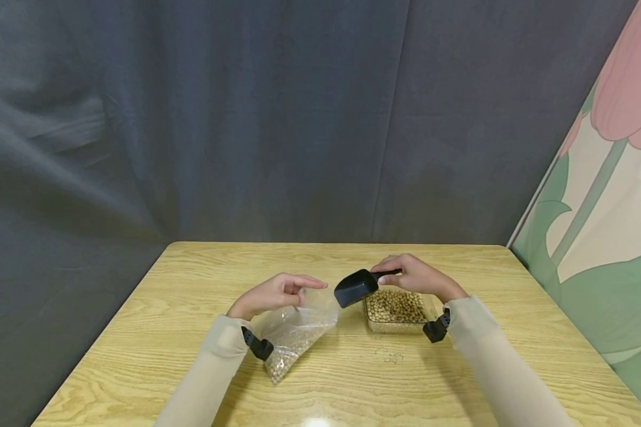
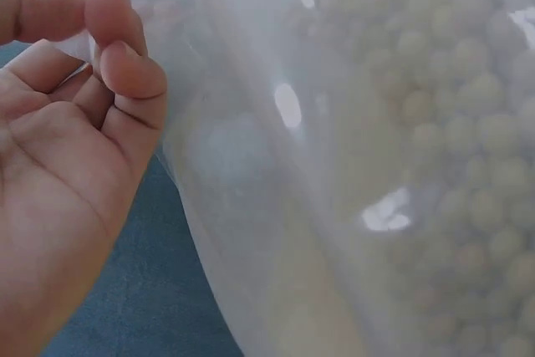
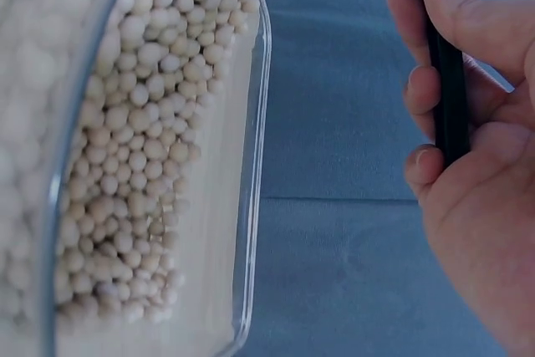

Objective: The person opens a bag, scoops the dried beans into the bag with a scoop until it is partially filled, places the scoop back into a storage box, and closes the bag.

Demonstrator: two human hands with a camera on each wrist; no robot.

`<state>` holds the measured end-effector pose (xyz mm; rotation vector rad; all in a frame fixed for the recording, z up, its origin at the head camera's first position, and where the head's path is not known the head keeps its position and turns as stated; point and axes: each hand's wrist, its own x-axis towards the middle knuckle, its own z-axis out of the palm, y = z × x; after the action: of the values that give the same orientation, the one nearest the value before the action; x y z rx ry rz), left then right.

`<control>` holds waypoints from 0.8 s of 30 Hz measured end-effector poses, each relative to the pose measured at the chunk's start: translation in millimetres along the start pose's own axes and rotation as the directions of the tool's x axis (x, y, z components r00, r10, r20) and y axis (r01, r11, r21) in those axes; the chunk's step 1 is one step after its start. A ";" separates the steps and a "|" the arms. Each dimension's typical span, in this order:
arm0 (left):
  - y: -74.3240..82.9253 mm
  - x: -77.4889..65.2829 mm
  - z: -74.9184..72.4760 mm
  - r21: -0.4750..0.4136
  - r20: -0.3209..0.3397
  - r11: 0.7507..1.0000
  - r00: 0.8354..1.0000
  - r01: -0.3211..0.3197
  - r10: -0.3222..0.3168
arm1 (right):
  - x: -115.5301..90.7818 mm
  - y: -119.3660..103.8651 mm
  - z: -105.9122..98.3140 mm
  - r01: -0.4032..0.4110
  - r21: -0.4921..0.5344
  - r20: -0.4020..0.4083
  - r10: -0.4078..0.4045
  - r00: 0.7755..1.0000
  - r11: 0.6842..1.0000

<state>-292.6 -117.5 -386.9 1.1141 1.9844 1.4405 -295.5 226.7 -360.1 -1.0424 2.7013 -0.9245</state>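
My left hand [image 1: 278,293] pinches the rim of a clear plastic bag [image 1: 299,329] and holds it up at an angle. Pale round beans [image 2: 468,148] fill its lower part, seen through the film in the left wrist view. In my right hand [image 1: 413,276] is a black scoop [image 1: 357,287], fingers and thumb wrapped around its handle [image 3: 450,89]. The scoop's front edge tilts down toward the bag's mouth, close to its right side. Below the right hand stands a clear rectangular container [image 1: 397,326] holding beans [image 3: 138,148], with a bare strip of its floor showing.
Everything stands on a light wood-grain table [image 1: 235,261]. Behind it hangs a dark grey-blue curtain [image 1: 278,130], and a wall with a painted tulip [image 1: 614,196] rises on the right. Faint marks [image 1: 389,356] show on the tabletop in front of the container.
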 end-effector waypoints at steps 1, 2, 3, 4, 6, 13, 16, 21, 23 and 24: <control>-0.1 -0.2 -0.4 0.005 -0.003 1.000 1.000 0.002 -0.002 | -1.0 0.6 -0.8 -0.001 -0.001 -0.002 0.001 1.000 1.000; 0.0 -0.2 -0.9 0.013 -0.008 1.000 1.000 0.005 -0.005 | -1.9 1.3 -1.5 -0.004 -0.001 -0.003 0.004 1.000 1.000; -0.2 -0.3 -1.4 0.021 -0.014 1.000 1.000 0.008 -0.007 | -2.8 2.1 -2.2 -0.006 -0.001 -0.003 0.006 1.000 1.000; -0.4 -0.3 -2.0 0.032 -0.019 0.999 1.000 0.009 -0.008 | -3.7 3.0 -2.9 -0.010 0.001 -0.002 0.010 1.000 1.000; -0.5 -0.5 -3.1 0.041 -0.034 0.999 0.999 0.017 -0.015 | -5.5 5.0 -4.2 -0.020 0.000 -0.002 0.020 1.000 1.000; -1.5 -1.9 -7.2 0.038 -0.087 0.998 0.995 0.049 -0.046 | -13.2 11.9 -9.1 -0.036 -0.027 -0.024 0.036 0.999 0.999; -2.2 -2.4 -8.0 0.040 -0.102 0.998 0.994 0.053 -0.049 | -17.0 15.8 -11.9 -0.039 -0.041 -0.039 0.037 0.999 0.998; -2.3 -3.2 -8.7 0.050 -0.128 0.997 0.990 0.061 -0.054 | -24.7 22.7 -18.2 -0.031 -0.086 -0.061 0.025 0.998 0.996; -2.3 -3.1 -9.1 0.059 -0.139 0.996 0.989 0.060 -0.051 | -28.3 23.5 -21.6 -0.030 -0.097 -0.069 0.023 0.997 0.995; -2.7 -3.1 -9.6 0.063 -0.144 0.996 0.988 0.058 -0.048 | -29.9 24.1 -23.3 -0.034 -0.102 -0.072 0.027 0.997 0.994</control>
<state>-298.9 -125.9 -386.3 1.0021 2.1583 1.4733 -293.6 271.5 -358.6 -1.0019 2.8416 -0.8408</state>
